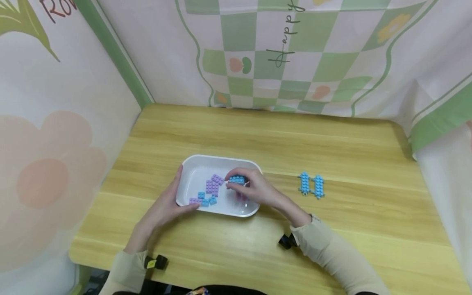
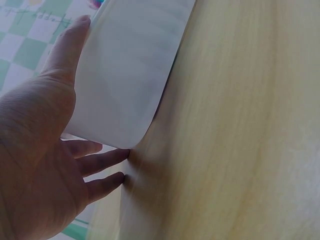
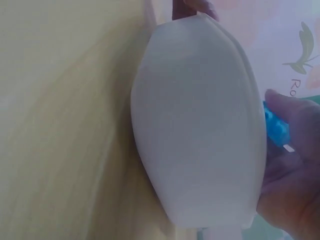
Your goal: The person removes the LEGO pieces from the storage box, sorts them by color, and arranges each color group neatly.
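A white plastic tray (image 1: 221, 164) lies on the table, its left end held by my left hand (image 1: 170, 203). The thumb is along the near rim and the fingers are at the end wall, as the left wrist view also shows. Over the tray's right half, my right hand (image 1: 254, 186) pinches a blue studded building block (image 1: 237, 179) between thumb and fingers. Small white bits stick out beside that block. Inside the tray lie several purple bricks (image 1: 212, 187) and several small blue bricks (image 1: 205, 202). The right wrist view shows the tray's outer wall (image 3: 197, 120) hiding its contents.
Two blue studded pieces with side pegs, a left one (image 1: 304, 183) and a right one (image 1: 318, 186), lie side by side on the wooden table (image 1: 368, 196), right of the tray. A checked curtain (image 1: 273, 82) hangs along the table's far edge.
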Available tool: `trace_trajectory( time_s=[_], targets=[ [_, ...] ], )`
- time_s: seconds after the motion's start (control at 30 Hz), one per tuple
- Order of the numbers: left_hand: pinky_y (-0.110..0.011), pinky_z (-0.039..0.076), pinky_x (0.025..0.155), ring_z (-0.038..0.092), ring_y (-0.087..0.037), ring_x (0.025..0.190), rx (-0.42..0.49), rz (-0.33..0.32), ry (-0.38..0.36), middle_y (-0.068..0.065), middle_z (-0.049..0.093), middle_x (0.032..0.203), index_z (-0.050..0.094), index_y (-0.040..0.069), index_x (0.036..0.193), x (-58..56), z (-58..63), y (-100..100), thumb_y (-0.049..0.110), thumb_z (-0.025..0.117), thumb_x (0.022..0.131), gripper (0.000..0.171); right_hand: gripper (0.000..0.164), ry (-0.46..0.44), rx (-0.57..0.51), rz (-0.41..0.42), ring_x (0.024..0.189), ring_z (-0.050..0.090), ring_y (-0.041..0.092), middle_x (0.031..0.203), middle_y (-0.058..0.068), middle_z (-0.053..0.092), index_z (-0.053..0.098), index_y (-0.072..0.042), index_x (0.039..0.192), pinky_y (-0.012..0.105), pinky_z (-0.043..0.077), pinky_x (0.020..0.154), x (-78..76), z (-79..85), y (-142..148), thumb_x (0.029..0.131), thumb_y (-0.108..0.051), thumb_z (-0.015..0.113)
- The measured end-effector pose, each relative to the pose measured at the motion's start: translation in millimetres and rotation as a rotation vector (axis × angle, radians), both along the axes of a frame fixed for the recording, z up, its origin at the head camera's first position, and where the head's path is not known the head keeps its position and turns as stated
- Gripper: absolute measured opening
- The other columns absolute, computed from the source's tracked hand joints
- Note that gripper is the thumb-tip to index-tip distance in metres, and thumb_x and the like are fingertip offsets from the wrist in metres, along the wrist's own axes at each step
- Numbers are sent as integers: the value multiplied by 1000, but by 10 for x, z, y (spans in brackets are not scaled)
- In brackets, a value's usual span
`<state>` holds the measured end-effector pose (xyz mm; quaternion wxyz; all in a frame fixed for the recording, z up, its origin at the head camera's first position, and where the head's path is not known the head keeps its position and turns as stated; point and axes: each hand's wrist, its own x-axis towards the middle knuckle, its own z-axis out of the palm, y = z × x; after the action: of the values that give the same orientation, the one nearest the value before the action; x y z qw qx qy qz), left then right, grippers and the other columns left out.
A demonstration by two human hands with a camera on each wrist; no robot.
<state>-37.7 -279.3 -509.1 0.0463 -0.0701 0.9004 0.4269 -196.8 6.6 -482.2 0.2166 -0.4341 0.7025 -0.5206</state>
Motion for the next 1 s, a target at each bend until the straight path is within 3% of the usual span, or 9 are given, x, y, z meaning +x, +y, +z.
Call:
trace_trajectory(
  time_s=[0.17,0.27,0.4,0.5,0.6,0.67,0.77,1.0],
  targets=[
    [-67,33,132,38,-53,160,5,-1,3,-22,12,184,-6,15,178,-1,0,0,39,94,87,137,14,34,45,-27,71,66,21,100,23,72,67,2,116,21,56,63,27,8,-26,112,-10,61],
    [-67,33,132,38,-53,160,3,-1,0,-22,12,184,-6,15,178,0,1,0,40,94,87,137,25,4,113,20,85,68,25,115,27,69,60,1,127,25,57,78,25,11,-13,117,-19,50],
    [-67,32,132,36,-53,161,1,-2,-1,-22,12,184,-6,16,178,0,4,1,40,94,87,137,40,7,226,112,101,63,17,137,17,59,49,-6,148,28,54,95,-5,-35,19,121,-33,38],
    [-67,32,132,35,-53,162,0,-3,0,-21,12,184,-7,16,178,-4,3,2,40,94,88,137,43,53,220,169,94,64,11,131,14,58,48,-4,153,28,56,93,-18,-28,27,121,-31,38],
    [-66,32,133,35,-52,162,1,-3,2,-21,11,185,-6,15,178,-10,0,1,40,94,87,137,39,86,155,195,81,67,10,111,18,63,55,4,149,27,58,82,-17,-9,14,119,-18,46],
    [-65,31,134,34,-51,163,2,-2,2,-20,11,185,-6,15,178,-13,-1,1,40,94,87,138,35,69,138,185,77,69,10,100,18,70,61,6,144,25,60,79,-5,30,0,116,-12,53],
    [-65,30,135,34,-51,163,4,-2,4,-20,11,185,-6,15,178,-17,-1,2,40,94,86,138,31,3,138,179,64,70,15,87,17,74,65,6,139,25,61,62,7,36,-18,113,-10,60],
    [-65,30,135,33,-51,164,8,2,-1,-21,11,185,-6,14,178,-19,12,5,40,94,87,138,23,-40,184,187,47,62,14,76,3,67,62,-2,125,27,56,44,23,37,-39,106,-12,73]
  ],
)
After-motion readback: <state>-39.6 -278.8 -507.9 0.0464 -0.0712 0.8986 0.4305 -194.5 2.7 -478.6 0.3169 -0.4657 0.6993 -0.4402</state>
